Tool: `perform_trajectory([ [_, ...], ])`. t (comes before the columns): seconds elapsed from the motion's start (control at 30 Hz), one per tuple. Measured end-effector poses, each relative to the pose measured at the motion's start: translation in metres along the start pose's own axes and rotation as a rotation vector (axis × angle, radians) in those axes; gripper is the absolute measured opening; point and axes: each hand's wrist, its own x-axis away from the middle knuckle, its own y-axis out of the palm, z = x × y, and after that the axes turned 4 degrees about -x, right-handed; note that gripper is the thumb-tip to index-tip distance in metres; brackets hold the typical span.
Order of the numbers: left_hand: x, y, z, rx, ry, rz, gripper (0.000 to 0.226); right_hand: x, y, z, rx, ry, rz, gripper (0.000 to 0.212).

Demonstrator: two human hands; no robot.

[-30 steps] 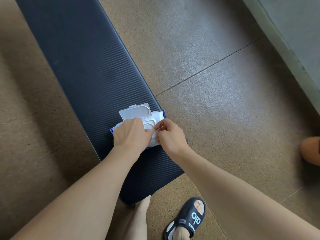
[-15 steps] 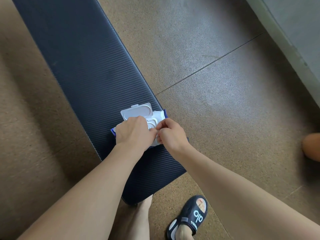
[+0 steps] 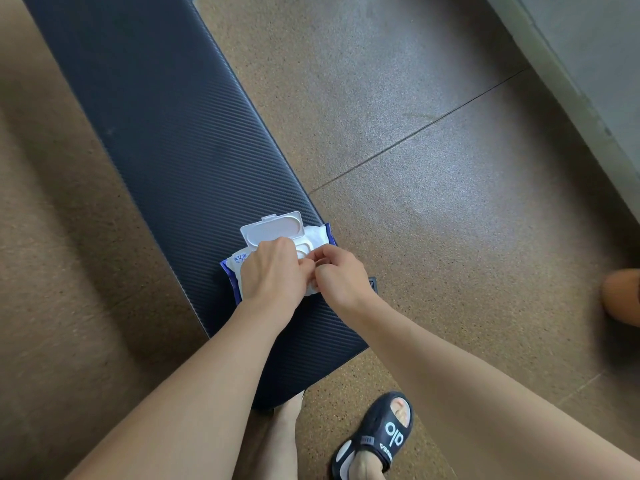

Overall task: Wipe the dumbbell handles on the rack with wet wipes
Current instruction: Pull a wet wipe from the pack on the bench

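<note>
Head view: one wet wipes pack [image 3: 313, 236] is laid on one dark bench pad [image 3: 166, 140], at 12 o'clock from the hands, its single lid [image 3: 272, 230] flipped open, presumably so a sheet can be drawn. The pack is steadied by the left hand [image 3: 272, 271], fingers curled on it, while something at the opening is pinched by the right hand [image 3: 337, 277]. No dumbbells or rack are seen. One sandal [image 3: 377, 439] is visible at 6 o'clock.
</note>
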Motion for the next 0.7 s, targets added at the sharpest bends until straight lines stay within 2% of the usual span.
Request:
perform_trajectory([
  [0.23,0.007,-0.003,-0.028,0.362,0.043,0.12,0.035,0.001,0.002,0.001,0.095,-0.059,-0.021,0.035],
  [0.3,0.01,-0.006,-0.03,0.312,0.086,0.049,0.028,0.0,0.002,0.001,0.085,-0.047,-0.009,0.036],
  [0.37,0.014,-0.007,-0.027,0.214,0.102,-0.003,0.036,0.001,0.002,0.003,0.054,-0.035,-0.002,0.035],
  [0.43,0.012,-0.005,-0.023,0.086,0.079,-0.008,0.049,0.001,0.002,0.005,0.023,-0.037,0.007,0.036],
  [0.53,0.004,-0.001,-0.017,-0.057,0.058,0.037,0.054,0.002,0.001,0.007,0.023,-0.057,0.016,0.035],
  [0.7,-0.004,0.001,-0.012,-0.073,0.063,0.005,0.056,0.002,-0.003,0.006,0.02,-0.07,-0.01,0.037],
])
